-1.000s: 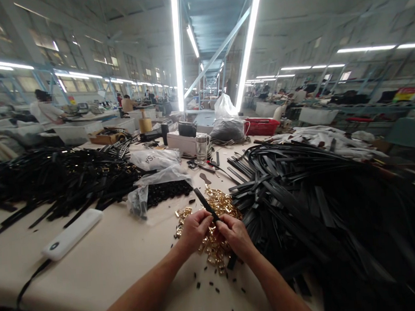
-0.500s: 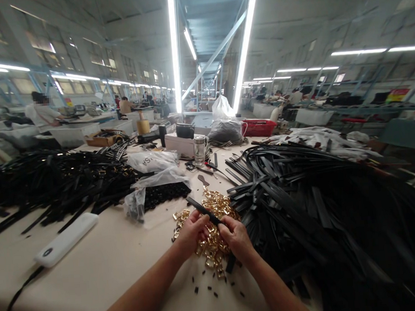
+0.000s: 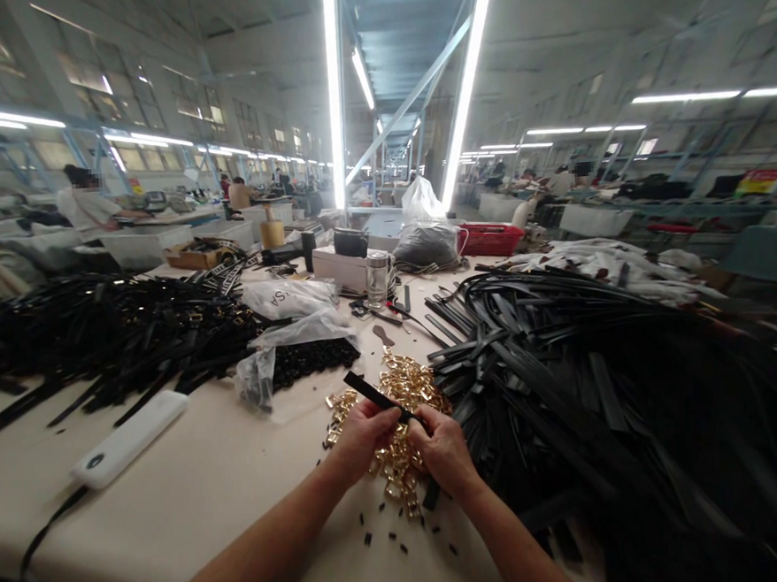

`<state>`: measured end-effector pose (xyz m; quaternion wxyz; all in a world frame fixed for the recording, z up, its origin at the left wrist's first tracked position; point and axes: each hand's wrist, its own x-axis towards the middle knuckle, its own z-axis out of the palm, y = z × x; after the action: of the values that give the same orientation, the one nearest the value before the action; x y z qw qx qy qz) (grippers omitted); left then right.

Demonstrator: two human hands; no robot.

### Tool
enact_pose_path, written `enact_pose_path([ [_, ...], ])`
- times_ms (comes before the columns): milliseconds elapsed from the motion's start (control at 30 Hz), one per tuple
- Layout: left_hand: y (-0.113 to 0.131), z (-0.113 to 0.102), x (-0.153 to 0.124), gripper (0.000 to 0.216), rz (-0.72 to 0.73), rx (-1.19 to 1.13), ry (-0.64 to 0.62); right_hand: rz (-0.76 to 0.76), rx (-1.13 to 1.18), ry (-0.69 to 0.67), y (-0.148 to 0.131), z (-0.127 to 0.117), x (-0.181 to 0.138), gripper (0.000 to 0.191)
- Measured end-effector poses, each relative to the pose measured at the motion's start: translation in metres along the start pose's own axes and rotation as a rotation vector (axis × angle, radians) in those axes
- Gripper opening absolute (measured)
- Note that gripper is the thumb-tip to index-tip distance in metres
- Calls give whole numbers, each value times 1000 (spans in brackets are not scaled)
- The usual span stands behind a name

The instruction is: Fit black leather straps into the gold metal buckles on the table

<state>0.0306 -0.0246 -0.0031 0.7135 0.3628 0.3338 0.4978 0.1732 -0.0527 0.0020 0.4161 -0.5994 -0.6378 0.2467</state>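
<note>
Between my two hands is a black strap (image 3: 372, 392), its free end pointing up and to the left. My left hand (image 3: 365, 434) pinches it with the thumb on top. Close beside, my right hand (image 3: 441, 442) is closed on the strap's lower end, and the fingers hide that end. Under and around both hands lies a heap of gold metal buckles (image 3: 408, 378). Several small black pieces (image 3: 392, 536) are scattered on the table below the hands.
A large pile of black straps (image 3: 568, 385) covers the right side; another pile (image 3: 99, 338) lies at left. A white power bank (image 3: 133, 439) with a cable rests on the table (image 3: 222, 480). Beyond are a plastic bag (image 3: 289, 298), a glass jar (image 3: 378, 278) and a red basket (image 3: 491, 239).
The strap has turned slightly in my hands, and my left thumb has shifted right along it, closer to my right hand. The camera view has moved slightly left.
</note>
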Motion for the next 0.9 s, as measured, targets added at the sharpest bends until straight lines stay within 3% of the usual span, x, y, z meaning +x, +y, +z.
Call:
enact_pose_path([
  [167,1,2,2,27,-46,-109,-4,41,135,-8,0,2,0,26],
  [467,-1,-1,2,22,-276,-200,-96,131,470,-175,-6,0,-2,26],
  [600,-1,-2,0,20,-291,-242,-90,76,376,-114,-8,0,-2,23],
  [767,-4,2,-1,27,-188,-175,-101,-29,95,-2,-14,-3,-2,21],
  [900,-6,6,-3,35,-109,-75,-145,-36,80,-36,-13,-5,-2,30],
])
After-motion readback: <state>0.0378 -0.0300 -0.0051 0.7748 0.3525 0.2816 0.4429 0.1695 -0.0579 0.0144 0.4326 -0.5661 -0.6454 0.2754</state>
